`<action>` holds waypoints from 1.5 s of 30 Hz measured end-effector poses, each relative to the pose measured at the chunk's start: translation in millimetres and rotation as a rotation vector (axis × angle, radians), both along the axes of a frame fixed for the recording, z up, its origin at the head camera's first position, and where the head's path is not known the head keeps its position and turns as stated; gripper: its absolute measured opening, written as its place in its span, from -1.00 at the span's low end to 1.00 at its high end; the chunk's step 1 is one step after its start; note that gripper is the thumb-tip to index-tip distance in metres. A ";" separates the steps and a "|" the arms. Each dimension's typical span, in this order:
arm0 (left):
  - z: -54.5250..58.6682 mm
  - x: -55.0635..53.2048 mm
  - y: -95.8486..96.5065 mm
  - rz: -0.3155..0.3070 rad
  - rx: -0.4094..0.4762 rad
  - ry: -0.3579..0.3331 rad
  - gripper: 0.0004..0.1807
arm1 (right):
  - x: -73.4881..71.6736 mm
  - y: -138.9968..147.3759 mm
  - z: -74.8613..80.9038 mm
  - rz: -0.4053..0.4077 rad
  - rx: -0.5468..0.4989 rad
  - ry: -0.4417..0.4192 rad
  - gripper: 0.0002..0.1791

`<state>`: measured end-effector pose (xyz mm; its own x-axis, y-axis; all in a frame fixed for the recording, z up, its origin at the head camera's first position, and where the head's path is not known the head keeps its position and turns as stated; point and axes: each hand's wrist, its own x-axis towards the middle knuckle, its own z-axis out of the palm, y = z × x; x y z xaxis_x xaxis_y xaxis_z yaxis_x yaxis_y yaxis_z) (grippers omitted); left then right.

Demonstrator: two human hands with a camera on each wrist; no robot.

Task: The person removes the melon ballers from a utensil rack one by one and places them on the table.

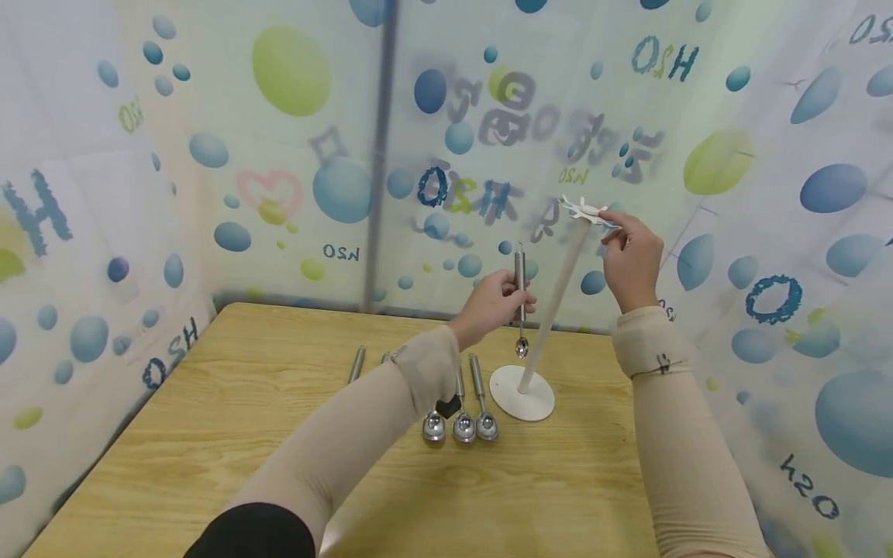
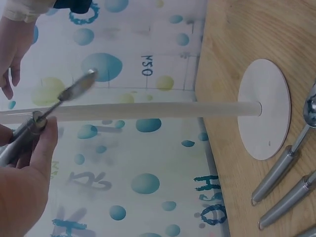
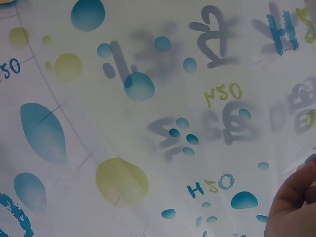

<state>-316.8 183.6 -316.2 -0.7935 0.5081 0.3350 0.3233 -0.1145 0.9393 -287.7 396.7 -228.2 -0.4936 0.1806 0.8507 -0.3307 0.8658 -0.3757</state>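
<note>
My left hand (image 1: 491, 306) grips the steel handle of a small metal scoop (image 1: 519, 271), which hangs upright with its little bowl pointing down. In the left wrist view the scoop (image 2: 79, 86) crosses in front of a pale pole. This pole (image 1: 561, 298) belongs to a white rack stand with a round base (image 1: 504, 391), and it leans in the head view. With thumb and fingers, my right hand (image 1: 633, 260) pinches the edge of the stand's pronged top (image 1: 582, 209). Only part of the right hand (image 3: 294, 207) shows at its wrist view's edge.
Several metal scoops lie on the wooden table (image 1: 558, 480), among them a scoop (image 1: 486, 425) just left of the base. Another handle (image 1: 357, 364) lies farther left, and my left forearm hides part of the row. Printed curtains (image 1: 293, 201) enclose the table behind and at both sides.
</note>
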 end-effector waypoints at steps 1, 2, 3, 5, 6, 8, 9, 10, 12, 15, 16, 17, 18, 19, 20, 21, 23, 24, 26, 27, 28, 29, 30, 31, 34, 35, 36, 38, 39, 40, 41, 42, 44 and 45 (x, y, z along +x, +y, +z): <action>-0.8 -0.2 -1.1 -0.002 -0.004 0.001 -0.75 | 0.1 -0.3 -0.3 -0.001 0.001 0.002 -0.51; -1.6 -0.5 -2.0 -0.007 -0.007 0.000 -0.75 | -0.2 -0.3 -0.6 -0.002 0.004 0.005 -0.50; -2.6 -1.0 -3.2 -0.014 -0.009 -0.004 -0.75 | -0.4 -0.3 -0.9 -0.004 0.007 0.006 -0.50; -4.2 -2.1 -5.5 -0.038 -0.016 -0.009 -0.73 | -0.6 -0.6 -1.3 -0.006 0.009 0.008 -0.49; -4.8 -2.6 -6.8 -0.052 -0.019 -0.014 -0.70 | -0.5 -0.9 -1.5 -0.007 0.005 0.006 -0.49; -5.8 -4.1 -9.7 -0.084 -0.025 -0.029 -0.63 | -0.7 -1.1 -1.5 -0.007 0.006 0.005 -0.49; -6.3 -5.0 -11.2 -0.096 -0.033 -0.033 -0.60 | -0.8 -1.2 -1.6 -0.008 0.008 0.004 -0.49; -6.6 -5.6 -12.7 -0.106 -0.041 -0.035 -0.58 | -0.8 -1.4 -1.6 -0.007 0.008 0.003 -0.49; -7.4 -6.8 -16.0 -0.112 -0.061 -0.038 -0.55 | -0.9 -1.7 -1.7 -0.008 0.009 0.001 -0.49; -8.8 -8.4 -20.5 -0.104 -0.084 -0.034 -0.57 | -1.1 -1.9 -2.0 -0.010 0.011 -0.002 -0.50; -9.2 -8.7 -21.9 -0.101 -0.086 -0.037 -0.58 | -1.3 -2.0 -2.2 -0.011 0.012 -0.002 -0.50; -9.7 -9.1 -23.1 -0.099 -0.087 -0.039 -0.59 | -1.5 -1.9 -2.4 -0.012 0.012 -0.003 -0.49; -10.3 -9.6 -24.1 -0.100 -0.084 -0.041 -0.59 | -1.8 -1.7 -2.7 -0.015 0.013 -0.003 -0.49; -10.9 -10.3 -25.2 -0.102 -0.080 -0.045 -0.58 | -2.0 -1.4 -2.9 -0.017 0.014 -0.004 -0.49; -11.5 -10.9 -26.2 -0.106 -0.077 -0.046 -0.57 | -2.4 -1.2 -3.1 -0.019 0.017 -0.003 -0.49; -12.1 -11.7 -27.4 -0.106 -0.078 -0.042 -0.55 | -2.7 -0.9 -3.3 -0.021 0.019 -0.003 -0.49; -13.5 -13.3 -29.9 -0.104 -0.088 -0.025 -0.49 | -3.1 -0.6 -3.6 -0.022 0.017 -0.008 -0.49; -14.1 -14.1 -31.4 -0.101 -0.095 -0.016 -0.46 | -3.1 -0.6 -3.6 -0.022 0.017 -0.010 -0.49; -15.3 -15.6 -34.9 -0.091 -0.108 0.002 -0.42 | -2.7 -0.8 -3.6 -0.023 0.015 -0.017 -0.50; -16.0 -16.4 -36.6 -0.088 -0.113 0.009 -0.41 | -2.3 -1.0 -3.5 -0.023 0.015 -0.019 -0.50; -16.8 -17.1 -38.3 -0.087 -0.118 0.017 -0.42 | -1.6 -1.4 -3.4 -0.022 0.013 -0.020 -0.50; -17.4 -17.6 -40.1 -0.085 -0.126 0.025 -0.44 | -0.9 -1.5 -3.2 -0.024 0.014 -0.019 -0.50; -18.4 -18.4 -42.0 -0.084 -0.131 0.033 -0.46 | -0.2 -1.8 -3.0 -0.026 0.016 -0.017 -0.50; -19.5 -19.4 -43.7 -0.083 -0.135 0.040 -0.49 | 0.4 -1.9 -2.7 -0.028 0.018 -0.015 -0.50; -22.7 -22.6 -49.0 -0.068 -0.147 0.063 -0.56 | 0.9 -2.1 -1.3 -0.028 0.023 -0.007 -0.51; -23.9 -23.8 -51.0 -0.059 -0.151 0.068 -0.58 | 0.7 -2.1 -0.9 -0.028 0.025 -0.007 -0.52; -25.1 -25.0 -53.2 -0.049 -0.154 0.074 -0.59 | 0.5 -2.2 -0.6 -0.028 0.024 -0.007 -0.52; -26.9 -26.9 -58.1 -0.036 -0.159 0.076 -0.60 | 0.0 -2.5 -0.1 -0.024 0.022 -0.008 -0.53; -28.0 -27.8 -60.6 -0.029 -0.164 0.077 -0.60 | 0.4 -2.9 0.0 -0.023 0.018 -0.010 -0.53; -29.2 -28.6 -63.0 -0.023 -0.167 0.075 -0.60 | 0.4 -3.0 -0.2 -0.024 0.017 -0.011 -0.53; -30.2 -29.4 -65.6 -0.016 -0.174 0.071 -0.60 | 1.0 -3.5 -0.2 -0.024 0.013 -0.013 -0.53; -31.3 -30.3 -68.3 -0.011 -0.179 0.063 -0.59 | 1.0 -3.7 -0.3 -0.025 0.011 -0.014 -0.54; -33.9 -32.0 -73.7 -0.004 -0.179 0.045 -0.58 | 1.1 -3.9 -0.7 -0.024 0.007 -0.014 -0.54; -35.2 -32.5 -76.6 0.000 -0.181 0.038 -0.57 | 1.2 -4.0 -0.9 -0.023 0.005 -0.014 -0.54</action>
<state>-349.3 107.0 -351.4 -0.7822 0.5625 0.2677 0.3587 0.0555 0.9318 -286.5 392.7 -229.2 -0.5012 0.1877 0.8448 -0.3052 0.8751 -0.3755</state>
